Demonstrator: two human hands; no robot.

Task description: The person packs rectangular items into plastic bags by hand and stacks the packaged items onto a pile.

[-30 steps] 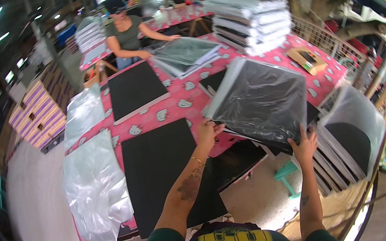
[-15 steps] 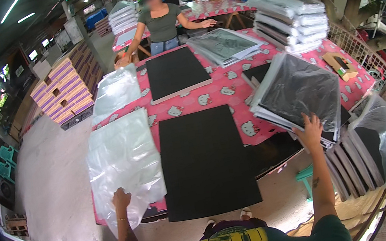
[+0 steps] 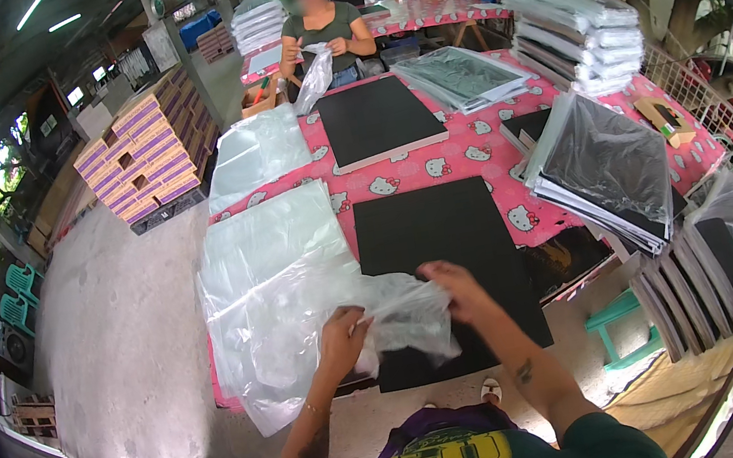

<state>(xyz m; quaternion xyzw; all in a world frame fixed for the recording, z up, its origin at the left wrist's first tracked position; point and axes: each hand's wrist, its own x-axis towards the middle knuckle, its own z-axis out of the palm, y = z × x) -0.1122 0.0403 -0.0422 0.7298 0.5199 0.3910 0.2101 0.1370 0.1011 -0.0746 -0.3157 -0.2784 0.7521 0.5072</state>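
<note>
A clear plastic bag [image 3: 404, 311] is stretched and crumpled between my two hands. My left hand [image 3: 344, 340] is closed on its near left part. On its right edge my right hand [image 3: 455, 290], slightly blurred, pinches the film. The bag's rest trails over a pile of flat clear plastic bags [image 3: 267, 235] on the left of the table. Under the held bag and my right hand lies a large black board [image 3: 433, 228], which partly overhangs the table's near edge.
A pink patterned cloth covers the table [image 3: 397, 176]. Across it, a person [image 3: 322, 39] handles another plastic bag beside a second black board [image 3: 378, 122]. Wrapped boards [image 3: 601, 163] lie at the right; tall wrapped stacks [image 3: 580, 32] stand behind. A green stool [image 3: 616, 324] is below.
My right hand has left the wrapped boards and moved left to the bag. My left hand has drawn the bag rightward over the black board. The other person has lifted a plastic bag.
</note>
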